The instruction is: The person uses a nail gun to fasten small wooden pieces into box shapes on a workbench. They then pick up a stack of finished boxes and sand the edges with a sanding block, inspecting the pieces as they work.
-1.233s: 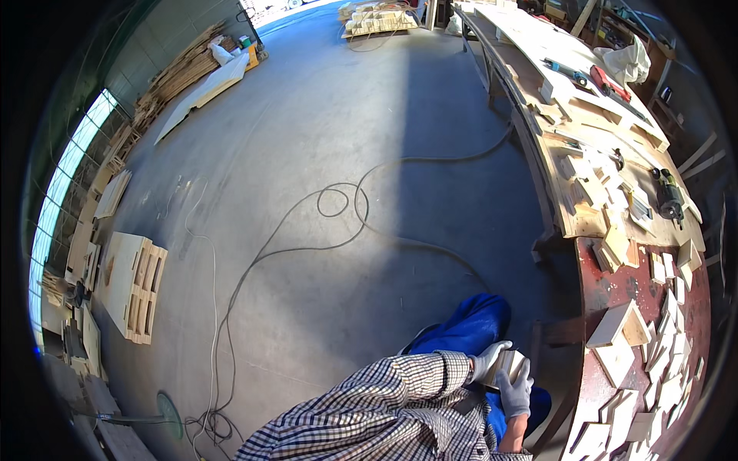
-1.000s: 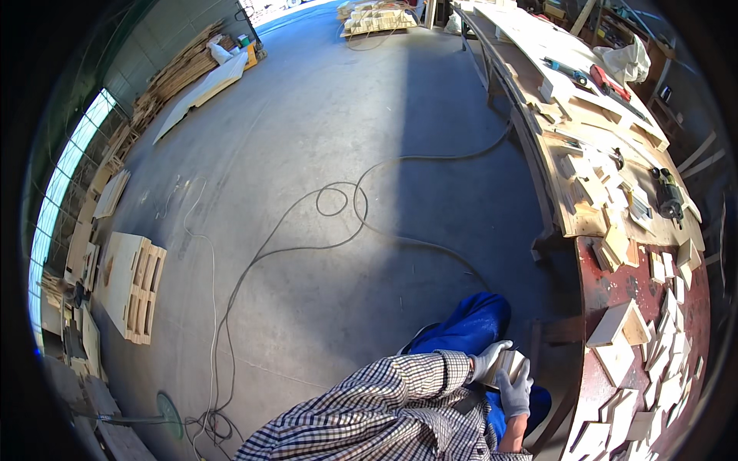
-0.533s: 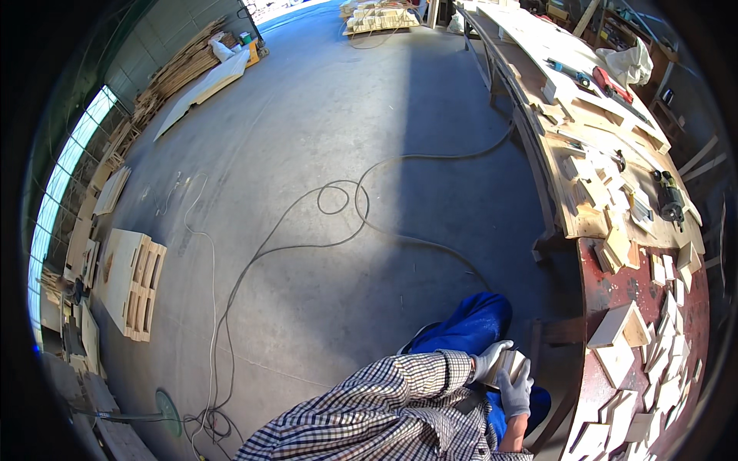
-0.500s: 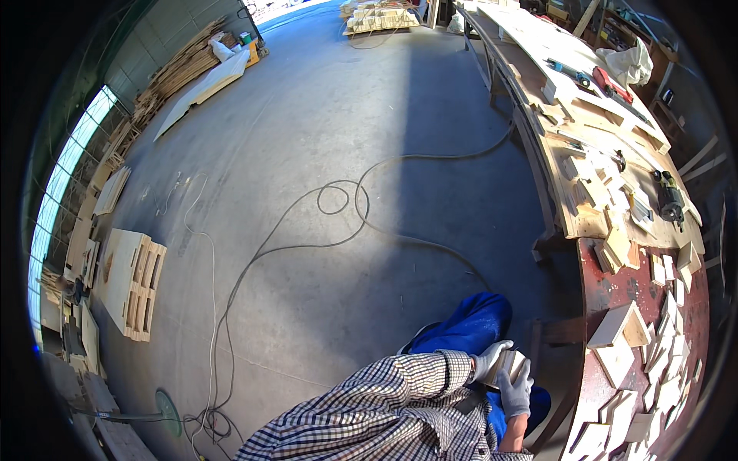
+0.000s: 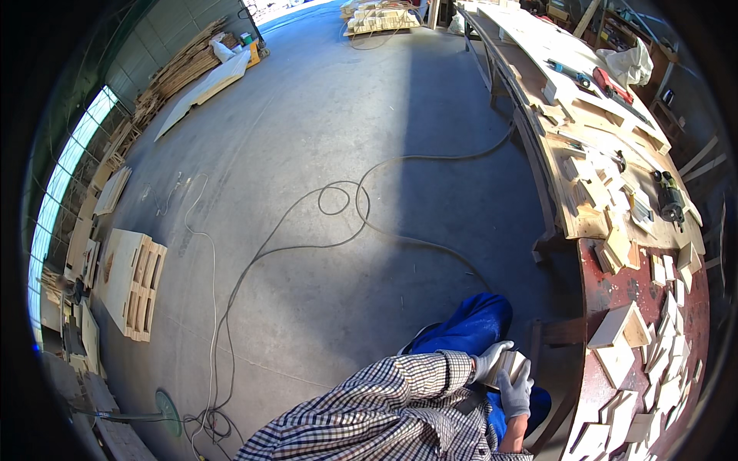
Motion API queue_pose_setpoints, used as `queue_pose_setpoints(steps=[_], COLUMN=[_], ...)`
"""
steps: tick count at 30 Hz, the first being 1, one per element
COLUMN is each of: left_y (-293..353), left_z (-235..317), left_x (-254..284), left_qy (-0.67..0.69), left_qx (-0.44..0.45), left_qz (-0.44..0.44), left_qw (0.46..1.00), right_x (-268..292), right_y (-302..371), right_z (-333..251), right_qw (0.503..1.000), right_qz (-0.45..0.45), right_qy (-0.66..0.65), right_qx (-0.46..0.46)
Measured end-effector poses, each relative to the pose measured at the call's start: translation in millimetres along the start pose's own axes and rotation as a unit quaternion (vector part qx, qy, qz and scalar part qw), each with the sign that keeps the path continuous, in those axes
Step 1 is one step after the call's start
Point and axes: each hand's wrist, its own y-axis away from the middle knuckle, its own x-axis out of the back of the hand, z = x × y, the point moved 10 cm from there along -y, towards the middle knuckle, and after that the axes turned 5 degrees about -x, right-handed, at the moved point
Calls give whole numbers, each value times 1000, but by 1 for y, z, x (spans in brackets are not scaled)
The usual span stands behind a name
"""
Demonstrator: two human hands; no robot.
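Note:
Over my blue-trousered lap, both gloved hands hold a small bundle of pale wood pieces, with darker lines running between light strips. My left hand, in a light grey glove, is closed on its far left side. Nearer me, my right hand grips the other side, thumb and fingers around it. How many pieces there are I cannot tell. Just right of my hands is a dark red worktable strewn with pale wood offcuts, some angular and some flat.
A long wooden bench runs away on the right, carrying wood scraps, a green-black power tool and a red tool. Cables and a looped hose lie across the concrete floor. Stacked boards stand at left.

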Motion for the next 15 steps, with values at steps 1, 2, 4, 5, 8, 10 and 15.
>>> queue_pose_setpoints(steps=[1, 2, 4, 5, 8, 10, 15], left_y=[1, 2, 3, 3, 2, 5, 0], left_z=[0, 0, 1, 2, 1, 0, 5], left_x=[0, -2, -1, 0, 0, -2, 0], left_qy=[-1, 1, -1, -6, -5, -7, -15], left_qx=[0, 2, -1, -5, -2, 0, -20], left_qz=[0, -3, -2, 2, 1, 2, -14], left_qw=[1000, 1000, 1000, 1000, 1000, 1000, 1000], right_x=[0, -1, 0, 0, -2, -3, -4], right_y=[0, 0, 1, 1, 0, -2, -3], right_z=[0, 0, -2, -3, 0, 3, 3], right_qw=[1000, 1000, 1000, 1000, 1000, 1000, 1000], right_qz=[1, 2, -1, -2, 1, 4, 5], right_qy=[-1, -2, -2, -2, -6, -6, -6], right_qx=[1, 1, 1, 0, 5, 7, 13])
